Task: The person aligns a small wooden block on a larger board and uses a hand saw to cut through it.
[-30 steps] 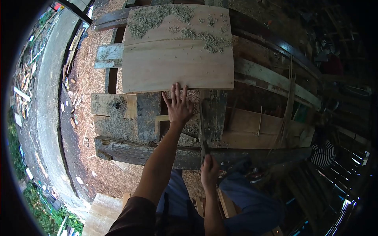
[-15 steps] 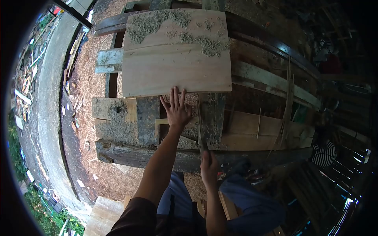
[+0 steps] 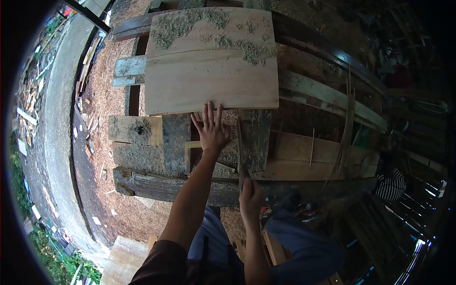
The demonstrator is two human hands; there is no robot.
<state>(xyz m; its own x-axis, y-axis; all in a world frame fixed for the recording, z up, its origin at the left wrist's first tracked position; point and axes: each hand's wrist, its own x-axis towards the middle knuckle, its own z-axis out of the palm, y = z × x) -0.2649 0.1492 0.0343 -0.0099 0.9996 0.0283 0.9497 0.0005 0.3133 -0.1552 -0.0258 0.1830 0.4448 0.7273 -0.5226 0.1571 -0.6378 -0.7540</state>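
Note:
A wide wooden board [image 3: 209,78] lies flat on the slatted pallet-like bench, with greenish wood shavings [image 3: 185,26] scattered over its far half. My left hand [image 3: 213,135] is spread open, its fingertips resting at the board's near edge. Just to its right, my right hand [image 3: 250,192] is wrapped round the dark handle of what looks like a handsaw [image 3: 241,142]. The narrow blade shows nearly edge-on and points away from me, its far end close to the board's near edge.
Thick dark beams [image 3: 156,185] and planks [image 3: 137,128] with gaps between them form the bench. Thin wood strips [image 3: 348,118] lie across its right side. Sawdust [image 3: 114,166] covers the ground, and a concrete strip [image 3: 61,118] runs along the left.
The whole view has shifted slightly, with the board a little higher and further left. Both hands keep nearly the same places and grips.

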